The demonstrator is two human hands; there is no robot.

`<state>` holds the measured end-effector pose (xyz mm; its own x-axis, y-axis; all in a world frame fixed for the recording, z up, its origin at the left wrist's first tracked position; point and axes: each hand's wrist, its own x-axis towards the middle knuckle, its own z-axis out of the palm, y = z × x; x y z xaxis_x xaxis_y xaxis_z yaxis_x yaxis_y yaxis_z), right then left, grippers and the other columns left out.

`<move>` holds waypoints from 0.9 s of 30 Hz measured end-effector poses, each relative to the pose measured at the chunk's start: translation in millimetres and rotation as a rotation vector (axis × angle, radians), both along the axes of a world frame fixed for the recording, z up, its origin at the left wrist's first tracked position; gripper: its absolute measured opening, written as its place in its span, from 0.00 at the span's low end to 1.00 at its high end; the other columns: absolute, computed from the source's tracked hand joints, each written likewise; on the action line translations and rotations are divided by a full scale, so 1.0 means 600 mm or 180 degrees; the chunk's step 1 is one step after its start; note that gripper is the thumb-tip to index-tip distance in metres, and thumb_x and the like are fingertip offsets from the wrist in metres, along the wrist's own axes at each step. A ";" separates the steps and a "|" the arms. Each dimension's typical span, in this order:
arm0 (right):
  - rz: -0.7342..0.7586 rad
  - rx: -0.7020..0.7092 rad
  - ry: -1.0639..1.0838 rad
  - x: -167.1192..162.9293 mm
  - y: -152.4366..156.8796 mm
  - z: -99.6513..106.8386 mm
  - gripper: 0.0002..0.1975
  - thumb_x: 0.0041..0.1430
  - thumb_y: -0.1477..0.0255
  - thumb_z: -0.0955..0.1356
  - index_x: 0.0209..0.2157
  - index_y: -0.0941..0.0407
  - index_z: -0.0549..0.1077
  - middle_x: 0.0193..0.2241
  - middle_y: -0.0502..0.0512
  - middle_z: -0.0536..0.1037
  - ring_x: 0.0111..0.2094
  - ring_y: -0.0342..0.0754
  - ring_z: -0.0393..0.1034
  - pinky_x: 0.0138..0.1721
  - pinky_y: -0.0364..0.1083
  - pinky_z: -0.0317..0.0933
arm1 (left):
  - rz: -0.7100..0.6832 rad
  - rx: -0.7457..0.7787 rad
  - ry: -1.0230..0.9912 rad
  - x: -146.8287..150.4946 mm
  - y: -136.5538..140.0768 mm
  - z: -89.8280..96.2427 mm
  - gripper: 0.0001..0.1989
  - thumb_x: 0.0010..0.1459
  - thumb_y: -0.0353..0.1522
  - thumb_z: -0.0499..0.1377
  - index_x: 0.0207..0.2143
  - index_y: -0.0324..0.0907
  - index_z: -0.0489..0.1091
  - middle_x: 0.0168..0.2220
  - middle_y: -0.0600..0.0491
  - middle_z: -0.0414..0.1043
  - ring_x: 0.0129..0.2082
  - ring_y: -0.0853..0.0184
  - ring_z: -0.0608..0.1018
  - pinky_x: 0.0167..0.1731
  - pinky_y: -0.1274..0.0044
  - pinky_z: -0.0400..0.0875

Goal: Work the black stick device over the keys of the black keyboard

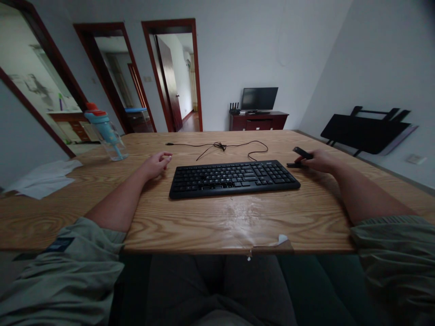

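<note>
Left hand [155, 167] half-curled, fingers [165, 155] slack — right hand [322, 161] gripping, knuckles up.

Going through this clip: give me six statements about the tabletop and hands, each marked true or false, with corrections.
1. A keyboard lies between the left hand and right hand. True.
2. The right hand is empty. False: it holds a small dark object.
3. A thin cable lies on the table, beyond the keyboard. True.
4. The left hand grips that cable. False: they are apart, and nothing shows in that hand.
5. A bottle with a red top stands left of the keyboard. True.
6. The keyboard stands on edge. False: it lies flat.
</note>
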<state>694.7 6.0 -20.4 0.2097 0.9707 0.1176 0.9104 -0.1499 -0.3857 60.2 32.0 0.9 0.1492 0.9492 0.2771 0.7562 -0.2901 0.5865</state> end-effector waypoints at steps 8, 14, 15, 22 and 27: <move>-0.0115 -0.0257 -0.0048 -0.020 -0.012 0.011 0.17 0.58 0.74 0.67 0.48 0.59 0.80 0.36 0.58 0.82 0.32 0.49 0.72 0.33 0.45 0.62 | -0.0065 -0.0047 -0.0066 -0.008 0.012 -0.009 0.28 0.57 0.49 0.54 0.54 0.41 0.70 0.24 0.55 0.67 0.25 0.66 0.70 0.28 0.74 0.65; -0.0190 -0.0241 0.0044 -0.027 -0.018 0.012 0.15 0.57 0.75 0.68 0.45 0.60 0.80 0.36 0.60 0.82 0.32 0.50 0.72 0.33 0.45 0.61 | -0.0034 -0.0007 0.0036 -0.006 0.008 -0.006 0.28 0.58 0.48 0.53 0.53 0.40 0.70 0.24 0.55 0.68 0.26 0.65 0.71 0.30 0.73 0.66; -0.0196 -0.0241 0.0084 -0.027 -0.018 0.012 0.15 0.57 0.75 0.68 0.45 0.60 0.80 0.36 0.59 0.82 0.32 0.50 0.72 0.33 0.46 0.61 | -0.0030 -0.0002 0.0049 -0.005 0.007 -0.005 0.28 0.59 0.48 0.53 0.53 0.40 0.70 0.24 0.55 0.68 0.26 0.65 0.71 0.30 0.73 0.66; -0.0240 -0.0090 0.0092 -0.011 -0.014 0.008 0.14 0.59 0.71 0.68 0.45 0.59 0.80 0.35 0.59 0.81 0.33 0.51 0.72 0.34 0.47 0.62 | -0.0016 0.0022 0.0009 -0.002 0.003 -0.001 0.27 0.58 0.47 0.53 0.52 0.39 0.71 0.24 0.54 0.67 0.26 0.65 0.71 0.29 0.74 0.65; -0.0277 -0.0064 -0.0012 0.005 -0.012 0.008 0.14 0.60 0.71 0.68 0.45 0.59 0.81 0.37 0.61 0.81 0.35 0.54 0.72 0.36 0.49 0.63 | 0.0018 0.0047 0.0047 -0.005 0.004 -0.001 0.27 0.57 0.48 0.54 0.51 0.40 0.72 0.25 0.54 0.69 0.26 0.65 0.71 0.28 0.74 0.65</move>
